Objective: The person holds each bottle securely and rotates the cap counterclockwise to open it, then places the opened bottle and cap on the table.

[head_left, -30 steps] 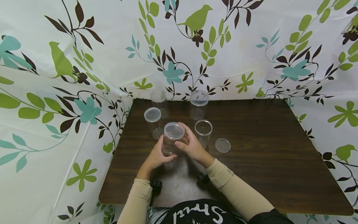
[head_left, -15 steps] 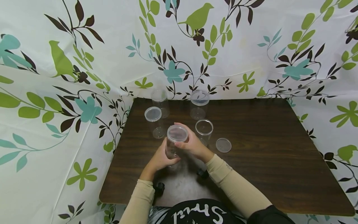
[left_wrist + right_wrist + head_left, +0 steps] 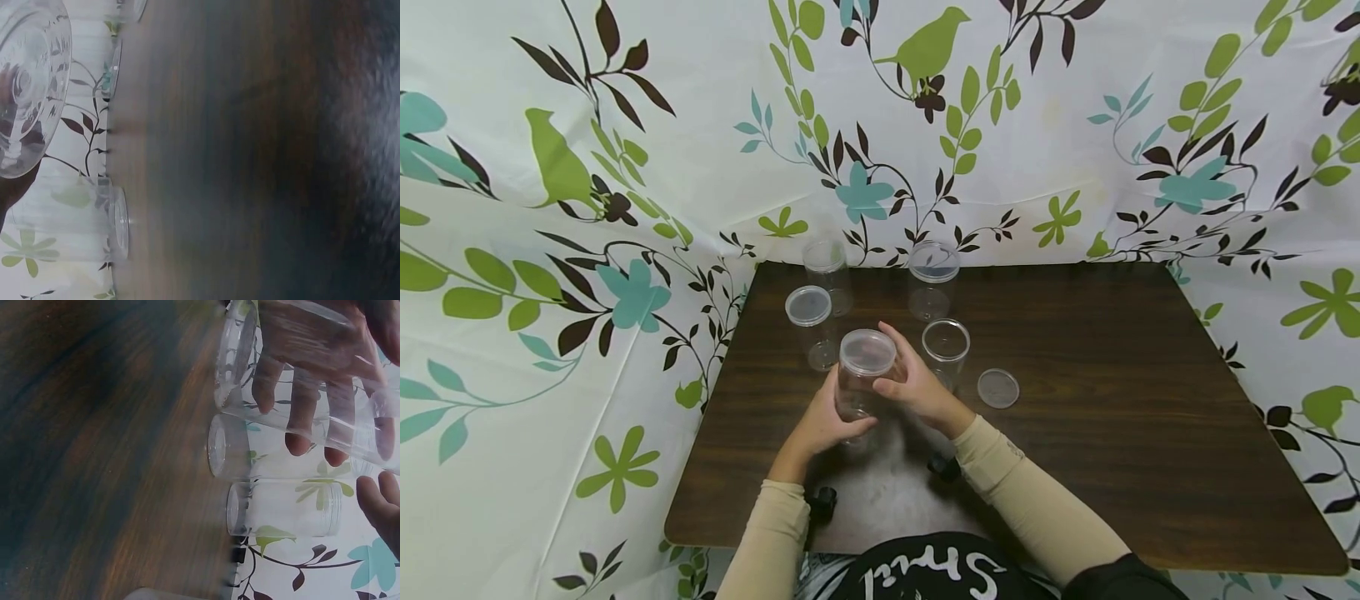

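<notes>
Both hands hold one clear plastic jar (image 3: 861,379) with a clear lid (image 3: 867,352) over the near middle of the dark wooden table (image 3: 1112,400). My left hand (image 3: 826,419) grips the jar's lower body. My right hand (image 3: 913,385) curls round its top at the lid's rim. In the right wrist view fingers (image 3: 294,394) show through the jar's wall (image 3: 325,337). The left wrist view shows the jar's round base (image 3: 25,87) close up.
An open jar (image 3: 945,348) stands just right of the hands, with a loose lid (image 3: 997,388) lying flat beside it. A lidded jar (image 3: 809,327) stands to the left. Two more jars (image 3: 826,268) (image 3: 933,279) stand at the back edge. Leaf-patterned curtains (image 3: 550,250) enclose the table.
The held jar dipped and tilted slightly half a second ago and has come back up. Both hands stay on it, and the other jars have not moved.
</notes>
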### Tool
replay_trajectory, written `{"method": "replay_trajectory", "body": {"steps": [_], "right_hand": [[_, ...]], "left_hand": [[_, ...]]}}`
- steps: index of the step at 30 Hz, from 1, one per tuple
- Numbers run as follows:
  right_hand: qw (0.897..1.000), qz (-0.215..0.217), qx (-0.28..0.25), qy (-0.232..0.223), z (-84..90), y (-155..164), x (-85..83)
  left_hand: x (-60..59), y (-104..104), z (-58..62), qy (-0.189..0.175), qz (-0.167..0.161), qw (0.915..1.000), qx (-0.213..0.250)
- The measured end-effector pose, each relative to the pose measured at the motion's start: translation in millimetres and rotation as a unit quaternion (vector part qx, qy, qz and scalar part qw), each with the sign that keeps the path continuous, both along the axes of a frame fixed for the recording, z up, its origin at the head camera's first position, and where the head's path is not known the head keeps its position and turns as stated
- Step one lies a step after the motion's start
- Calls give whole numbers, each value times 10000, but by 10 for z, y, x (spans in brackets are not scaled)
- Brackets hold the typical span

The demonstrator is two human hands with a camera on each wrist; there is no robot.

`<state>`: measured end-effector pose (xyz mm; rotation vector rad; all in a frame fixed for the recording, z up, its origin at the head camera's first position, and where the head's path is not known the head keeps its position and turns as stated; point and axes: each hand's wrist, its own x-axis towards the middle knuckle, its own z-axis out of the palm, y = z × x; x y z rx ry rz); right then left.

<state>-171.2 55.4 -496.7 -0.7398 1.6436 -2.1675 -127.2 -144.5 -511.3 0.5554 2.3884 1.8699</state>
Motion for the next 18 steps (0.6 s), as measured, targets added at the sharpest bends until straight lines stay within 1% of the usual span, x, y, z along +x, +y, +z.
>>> {"method": "replay_trajectory", "body": {"steps": [2, 5, 8, 12, 18], "right_hand": [[9999, -101, 53, 93, -10, 12, 17], [9987, -385, 199, 256, 4, 33, 67], [9954, -744, 375, 469, 25, 57, 110], [9926, -908, 489, 648, 38, 78, 142], [9915, -855, 530, 831, 42, 85, 173]], "left_hand": [[-2, -21, 1, -27, 66, 10000, -30], [-27, -54, -40, -81, -21, 9997, 221], [-103, -103, -218, -43, -143, 9987, 495], [-180, -149, -409, 57, -142, 9987, 495], [-196, -150, -412, -40, -203, 9980, 595]]}}
